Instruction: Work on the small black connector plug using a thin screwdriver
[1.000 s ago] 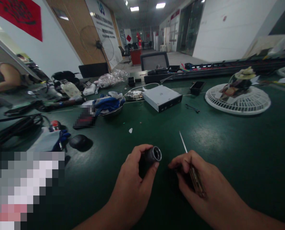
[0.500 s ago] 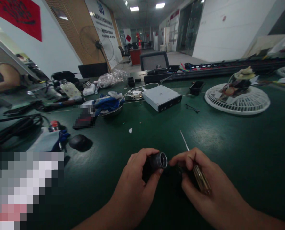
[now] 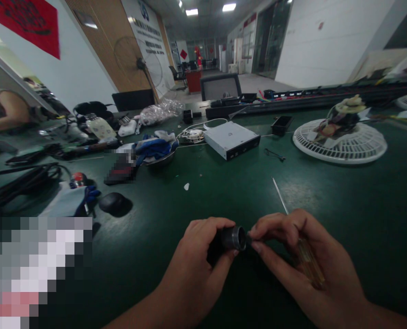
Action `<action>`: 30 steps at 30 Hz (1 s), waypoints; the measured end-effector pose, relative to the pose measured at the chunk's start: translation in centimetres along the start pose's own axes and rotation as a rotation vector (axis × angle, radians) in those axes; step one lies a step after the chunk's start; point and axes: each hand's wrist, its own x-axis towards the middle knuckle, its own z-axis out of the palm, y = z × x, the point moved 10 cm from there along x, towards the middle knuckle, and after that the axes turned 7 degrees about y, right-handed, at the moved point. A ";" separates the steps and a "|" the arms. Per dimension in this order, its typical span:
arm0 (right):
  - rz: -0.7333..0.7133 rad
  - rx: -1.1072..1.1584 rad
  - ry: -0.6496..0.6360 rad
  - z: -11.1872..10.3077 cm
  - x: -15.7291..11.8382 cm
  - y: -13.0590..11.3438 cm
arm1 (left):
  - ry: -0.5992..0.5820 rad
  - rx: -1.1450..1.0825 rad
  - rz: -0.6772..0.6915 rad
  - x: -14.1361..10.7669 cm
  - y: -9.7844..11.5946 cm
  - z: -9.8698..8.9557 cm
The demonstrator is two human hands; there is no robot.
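A short dark cylinder (image 3: pixel 233 238) with a metal rim and an open end facing right is gripped between the thumb and fingers of my left hand (image 3: pixel 199 260). Close to that opening, the thumb and index finger of my right hand (image 3: pixel 302 256) pinch a small dark piece (image 3: pixel 249 238), mostly hidden by the fingertips. The same hand also carries a screwdriver (image 3: pixel 279 195), its amber handle across the palm and its thin shaft pointing up and away to the left.
On the green table (image 3: pixel 176 205) lie a black mouse (image 3: pixel 113 204), a silver disc drive (image 3: pixel 230 137), a small wrench (image 3: pixel 274 155) and a bowl with blue cloth (image 3: pixel 157 151). A white fan grille (image 3: pixel 340 146) is at right. A person's arm (image 3: pixel 11 109) shows far left.
Both hands have shifted slightly right, the cylinder turning a little. My right thumb and index finger have closed together near its opening, and the screwdriver has moved right.
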 end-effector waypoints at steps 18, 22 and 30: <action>0.074 -0.093 0.036 -0.6 0.4 0.3 | -0.031 -0.095 0.076 -0.1 1.0 0.0; 0.120 -0.065 -0.027 0.0 0.3 0.8 | -0.036 -0.100 0.097 -0.1 1.2 0.0; 0.146 -0.086 -0.060 0.4 0.4 1.5 | -0.075 -0.113 0.240 -0.1 2.6 0.3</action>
